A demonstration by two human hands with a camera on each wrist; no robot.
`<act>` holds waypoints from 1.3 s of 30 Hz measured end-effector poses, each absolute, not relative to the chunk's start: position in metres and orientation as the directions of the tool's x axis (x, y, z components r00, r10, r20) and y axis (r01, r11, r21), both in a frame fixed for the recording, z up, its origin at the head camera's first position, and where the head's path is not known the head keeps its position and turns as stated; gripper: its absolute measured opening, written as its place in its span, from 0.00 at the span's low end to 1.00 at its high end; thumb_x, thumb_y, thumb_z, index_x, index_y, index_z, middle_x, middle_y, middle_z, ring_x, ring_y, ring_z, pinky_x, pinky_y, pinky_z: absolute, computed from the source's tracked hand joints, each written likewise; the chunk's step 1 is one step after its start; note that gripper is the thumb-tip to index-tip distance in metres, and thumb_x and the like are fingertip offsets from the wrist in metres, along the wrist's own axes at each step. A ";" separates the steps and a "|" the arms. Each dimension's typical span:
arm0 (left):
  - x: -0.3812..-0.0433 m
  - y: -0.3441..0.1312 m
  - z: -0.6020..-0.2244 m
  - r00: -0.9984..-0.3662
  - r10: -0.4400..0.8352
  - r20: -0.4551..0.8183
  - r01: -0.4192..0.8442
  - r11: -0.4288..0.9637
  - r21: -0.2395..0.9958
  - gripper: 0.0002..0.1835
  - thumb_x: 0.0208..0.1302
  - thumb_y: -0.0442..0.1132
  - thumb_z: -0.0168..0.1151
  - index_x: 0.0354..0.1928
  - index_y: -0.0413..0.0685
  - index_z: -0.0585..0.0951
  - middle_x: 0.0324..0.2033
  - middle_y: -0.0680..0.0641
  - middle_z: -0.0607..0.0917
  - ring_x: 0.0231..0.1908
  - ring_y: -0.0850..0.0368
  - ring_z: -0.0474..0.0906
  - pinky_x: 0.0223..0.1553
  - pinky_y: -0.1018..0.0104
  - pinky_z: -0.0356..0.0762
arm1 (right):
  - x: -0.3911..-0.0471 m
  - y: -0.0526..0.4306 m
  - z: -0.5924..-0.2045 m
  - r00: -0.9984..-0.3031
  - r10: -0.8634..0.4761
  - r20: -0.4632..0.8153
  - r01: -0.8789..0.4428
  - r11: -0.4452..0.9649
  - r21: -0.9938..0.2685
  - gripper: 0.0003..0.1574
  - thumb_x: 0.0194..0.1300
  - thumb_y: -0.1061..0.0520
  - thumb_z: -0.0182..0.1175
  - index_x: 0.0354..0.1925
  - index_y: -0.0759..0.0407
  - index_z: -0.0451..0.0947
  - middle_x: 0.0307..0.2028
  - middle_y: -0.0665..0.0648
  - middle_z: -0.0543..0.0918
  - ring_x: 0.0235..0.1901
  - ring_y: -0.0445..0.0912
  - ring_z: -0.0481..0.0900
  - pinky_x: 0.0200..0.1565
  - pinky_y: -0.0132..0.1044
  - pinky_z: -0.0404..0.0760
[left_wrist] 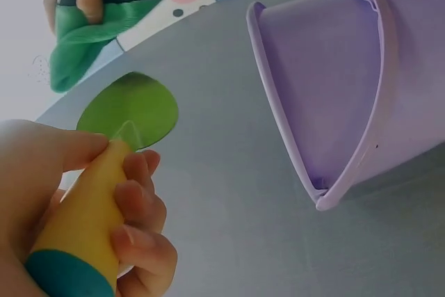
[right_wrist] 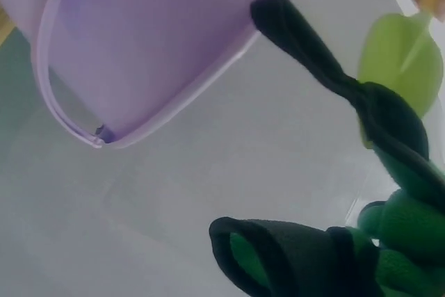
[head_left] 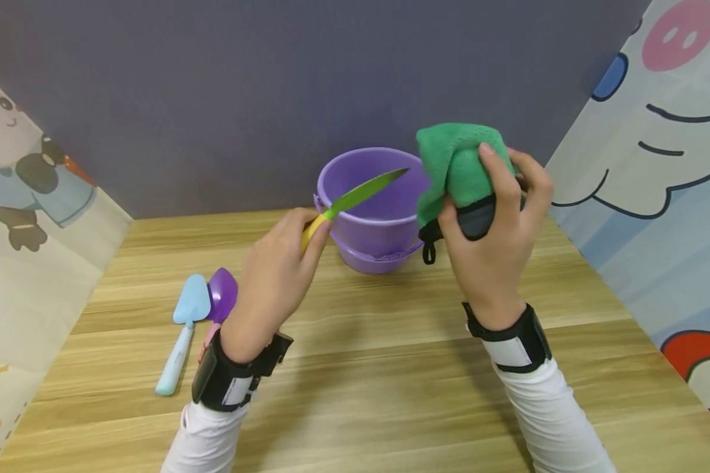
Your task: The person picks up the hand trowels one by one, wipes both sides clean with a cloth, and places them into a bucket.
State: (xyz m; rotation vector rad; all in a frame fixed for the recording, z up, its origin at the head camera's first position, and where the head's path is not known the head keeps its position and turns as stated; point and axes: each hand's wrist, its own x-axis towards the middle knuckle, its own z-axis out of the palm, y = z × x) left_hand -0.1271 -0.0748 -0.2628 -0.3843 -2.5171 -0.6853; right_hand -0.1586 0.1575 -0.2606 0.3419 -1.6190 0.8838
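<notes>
My left hand (head_left: 275,272) grips the yellow handle of a toy sand shovel. The green blade of the shovel (head_left: 363,192) points up and right, above the near rim of a purple bucket (head_left: 369,238). In the left wrist view the handle (left_wrist: 87,217) has a teal end, and fingers wrap around it. To the right of the bucket, my right hand (head_left: 503,230) holds a bunched green cloth (head_left: 464,161) with black parts and a small black loop, raised above the table. Black-edged folds (right_wrist: 292,252) hang loose in the right wrist view, where that hand is hidden.
On the wooden table (head_left: 378,394), a light blue shovel (head_left: 192,302) and a purple one (head_left: 223,292) lie side by side at left, the purple one partly behind my left wrist. A grey panel (head_left: 272,98) rises behind the bucket. Cartoon-printed sheets (head_left: 645,217) flank both sides.
</notes>
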 end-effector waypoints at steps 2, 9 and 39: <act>-0.128 -0.075 -0.263 -0.833 0.135 0.536 0.389 0.833 0.395 0.19 0.72 0.51 0.49 0.51 0.44 0.79 0.34 0.47 0.83 0.24 0.52 0.74 0.20 0.56 0.73 | -0.157 0.157 -0.259 -0.237 0.265 0.935 -0.684 0.638 -0.354 0.32 0.52 0.62 0.66 0.57 0.53 0.71 0.53 0.70 0.73 0.57 0.51 0.70 0.59 0.49 0.72; -0.129 -0.076 -0.263 -0.834 0.137 0.534 0.383 0.841 0.382 0.18 0.71 0.51 0.52 0.51 0.45 0.75 0.25 0.46 0.80 0.19 0.52 0.72 0.16 0.59 0.67 | -0.148 0.153 -0.252 -0.197 0.285 0.938 -0.729 0.598 -0.334 0.27 0.53 0.62 0.64 0.53 0.53 0.73 0.55 0.70 0.75 0.57 0.52 0.72 0.60 0.50 0.74; -0.130 -0.073 -0.267 -0.564 0.227 0.794 0.613 0.760 0.218 0.04 0.52 0.31 0.67 0.28 0.41 0.81 0.19 0.45 0.83 0.19 0.55 0.76 0.17 0.59 0.77 | -0.129 0.112 -0.279 -0.223 -0.234 0.946 -0.790 0.612 -0.035 0.27 0.50 0.59 0.64 0.52 0.59 0.79 0.53 0.71 0.76 0.44 0.63 0.71 0.46 0.56 0.74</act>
